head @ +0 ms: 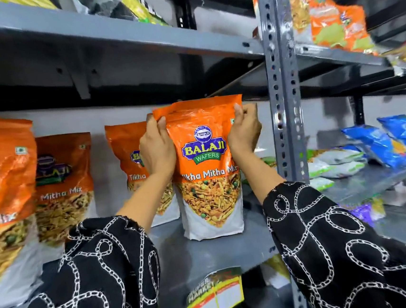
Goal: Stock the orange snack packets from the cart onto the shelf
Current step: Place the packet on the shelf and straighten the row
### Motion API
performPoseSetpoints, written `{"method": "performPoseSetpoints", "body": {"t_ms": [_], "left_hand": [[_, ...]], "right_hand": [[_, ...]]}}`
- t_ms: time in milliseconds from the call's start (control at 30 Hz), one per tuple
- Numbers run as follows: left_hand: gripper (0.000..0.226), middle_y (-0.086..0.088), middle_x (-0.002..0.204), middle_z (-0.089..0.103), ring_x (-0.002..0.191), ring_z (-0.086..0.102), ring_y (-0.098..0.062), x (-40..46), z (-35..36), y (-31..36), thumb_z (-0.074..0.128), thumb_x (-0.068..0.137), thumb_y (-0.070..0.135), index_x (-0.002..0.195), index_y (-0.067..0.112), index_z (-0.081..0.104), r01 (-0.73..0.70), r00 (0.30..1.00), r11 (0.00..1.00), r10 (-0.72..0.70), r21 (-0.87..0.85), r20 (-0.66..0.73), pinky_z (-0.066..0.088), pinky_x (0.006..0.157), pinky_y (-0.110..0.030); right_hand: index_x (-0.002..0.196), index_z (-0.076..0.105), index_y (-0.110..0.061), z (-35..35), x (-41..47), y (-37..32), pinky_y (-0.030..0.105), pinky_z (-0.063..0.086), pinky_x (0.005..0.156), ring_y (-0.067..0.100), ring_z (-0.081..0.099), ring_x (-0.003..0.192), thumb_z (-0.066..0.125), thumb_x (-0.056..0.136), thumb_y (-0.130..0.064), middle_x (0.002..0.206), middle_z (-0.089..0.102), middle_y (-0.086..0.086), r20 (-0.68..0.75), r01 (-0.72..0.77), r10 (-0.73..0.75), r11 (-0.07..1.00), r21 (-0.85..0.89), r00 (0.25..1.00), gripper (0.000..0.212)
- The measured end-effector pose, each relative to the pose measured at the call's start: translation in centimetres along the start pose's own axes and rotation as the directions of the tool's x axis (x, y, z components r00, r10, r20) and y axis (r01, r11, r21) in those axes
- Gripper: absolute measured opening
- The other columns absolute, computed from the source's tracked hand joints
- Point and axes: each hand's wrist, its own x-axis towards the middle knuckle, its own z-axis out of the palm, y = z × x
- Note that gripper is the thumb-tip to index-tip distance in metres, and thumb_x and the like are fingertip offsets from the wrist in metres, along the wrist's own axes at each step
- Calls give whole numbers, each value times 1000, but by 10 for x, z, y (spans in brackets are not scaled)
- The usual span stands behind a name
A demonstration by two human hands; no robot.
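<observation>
Both hands, the left hand (157,147) and the right hand (243,130), grip the top corners of an orange packet (207,168). It stands upright near the right front edge of the shelf (206,255), probably to keep it straight, label outward.

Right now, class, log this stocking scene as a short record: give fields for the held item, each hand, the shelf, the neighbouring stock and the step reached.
held item: orange Balaji packet, upright, base on the grey shelf
left hand: grips the packet's upper left edge
right hand: grips its upper right edge
neighbouring stock: three more orange packets standing to the left, one partly behind the left hand
adjoining bay: blue packets on the right
step reached: packet set down, hands not yet released
</observation>
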Motion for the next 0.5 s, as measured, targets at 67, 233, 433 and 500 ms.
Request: {"method": "performPoseSetpoints", "body": {"t_ms": [67,233,433,500], "left_hand": [[34,-18,85,70,63,55,-23,3,6,-4,35,99,37,107,10,54,6,1000,1000,-6,17,-14,33,50,-25],[37,-16,91,72,72,66,-28,8,8,-14,36,98,39,113,10,55,-21,1000,999,21,43,9,44,57,-29],[42,-16,94,70,85,64,-32,3,-26,-19,43,94,45,128,19,46,-80,996,995,82,61,-32,41,65,-32],[48,-13,119,62,108,56,-28,-1,-50,-22,46,94,42,135,18,37,-108,994,994,107,-15,-33,41,87,-32]], "right_hand": [[80,38,-18,7,2,5,21,27,42,-2,38,49,42,98,-33,55,41,-14,-6,-4,4,1000,5,1000,24],[88,43,-14,12,-2,13,24,30,44,3,46,51,39,100,-32,57,43,-15,-8,35,-35,999,9,999,21],[135,35,-16,8,-25,-9,37,38,101,21,47,127,42,96,-33,138,50,9,-38,256,-262,960,-117,964,43],[137,34,-15,12,-46,-26,35,28,109,20,35,136,43,96,-32,146,40,9,-22,345,-352,927,-149,936,46]]}}
